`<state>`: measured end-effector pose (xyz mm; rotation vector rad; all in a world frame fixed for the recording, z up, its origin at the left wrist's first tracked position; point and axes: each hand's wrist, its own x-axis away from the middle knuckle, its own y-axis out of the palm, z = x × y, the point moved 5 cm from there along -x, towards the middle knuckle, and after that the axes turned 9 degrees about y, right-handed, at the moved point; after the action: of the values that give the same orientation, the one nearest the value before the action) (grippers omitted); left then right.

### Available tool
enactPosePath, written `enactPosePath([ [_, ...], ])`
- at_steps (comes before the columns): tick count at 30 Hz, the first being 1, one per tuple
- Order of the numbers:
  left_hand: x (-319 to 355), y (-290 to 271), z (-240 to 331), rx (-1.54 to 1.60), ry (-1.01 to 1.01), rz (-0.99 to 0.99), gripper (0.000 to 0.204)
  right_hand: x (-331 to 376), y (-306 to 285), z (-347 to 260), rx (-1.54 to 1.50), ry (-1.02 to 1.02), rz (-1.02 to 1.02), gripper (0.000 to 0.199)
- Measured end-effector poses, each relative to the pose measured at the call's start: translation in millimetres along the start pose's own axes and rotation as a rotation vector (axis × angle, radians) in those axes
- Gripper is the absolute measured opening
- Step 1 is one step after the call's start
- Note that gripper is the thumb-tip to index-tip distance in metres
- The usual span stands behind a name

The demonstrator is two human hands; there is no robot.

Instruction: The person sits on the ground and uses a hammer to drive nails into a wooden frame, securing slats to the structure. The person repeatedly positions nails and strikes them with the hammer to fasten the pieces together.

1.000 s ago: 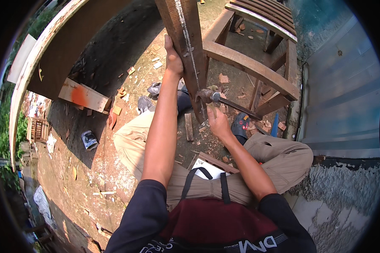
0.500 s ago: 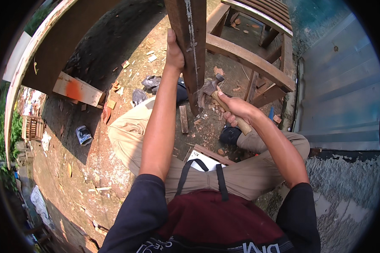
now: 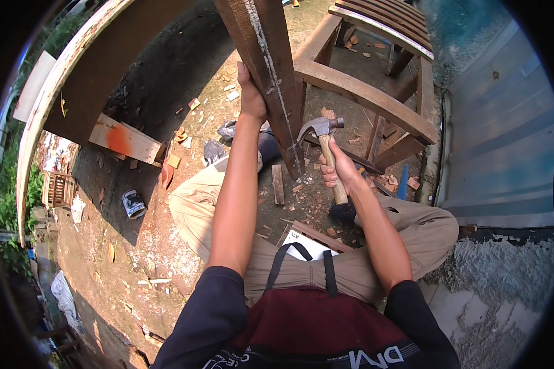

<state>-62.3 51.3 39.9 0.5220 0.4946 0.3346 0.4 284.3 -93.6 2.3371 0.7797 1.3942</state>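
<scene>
A dark wooden plank (image 3: 266,67) stands on end in front of me, with a pale line down its face. My left hand (image 3: 250,93) grips its left edge. My right hand (image 3: 340,173) is closed around the wooden handle of a claw hammer (image 3: 321,134). The steel hammer head sits right beside the plank's right edge, claw pointing at the wood. I sit on the ground in tan trousers and a dark red apron.
A slatted wooden bench frame (image 3: 375,92) stands just beyond the plank. A short board with an orange patch (image 3: 124,140) lies at the left. Wood scraps and a small tin (image 3: 132,203) litter the dirt. Corrugated metal sheeting (image 3: 501,141) lines the right.
My right hand has swung the hammer from lying flat against the plank to upright, with the head now beside the plank's right edge. My left hand has kept its grip on the plank.
</scene>
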Motion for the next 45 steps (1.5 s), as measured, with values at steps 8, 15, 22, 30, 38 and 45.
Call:
enactPosePath([
  [8,-1.3,-79.6,-9.9,0.326,-0.086,-0.059,0.088,-19.6,-14.8,4.8,-0.086,-0.073,0.034,0.061],
  [15,-20.9,-68.2,12.5,0.147,0.181,0.191,0.081,-22.8,-12.5,46.6,0.045,-0.085,0.271,0.059],
  [22,-11.6,-67.0,34.6,-0.014,0.288,0.166,0.082,-30.3,-7.6,69.8,0.079,-0.067,0.318,0.055],
  [30,5.6,-83.2,31.1,-0.193,0.141,0.269,0.108,-44.3,-30.7,91.5,-0.007,-0.026,0.362,0.054],
  [38,2.4,-114.6,29.2,-0.401,0.116,0.454,0.097,-57.2,-41.6,95.9,-0.002,-0.022,0.362,0.053],
  [45,7.0,-67.7,57.6,-0.617,0.260,0.580,0.079,-76.8,-63.3,99.0,0.046,-0.064,0.393,0.056],
])
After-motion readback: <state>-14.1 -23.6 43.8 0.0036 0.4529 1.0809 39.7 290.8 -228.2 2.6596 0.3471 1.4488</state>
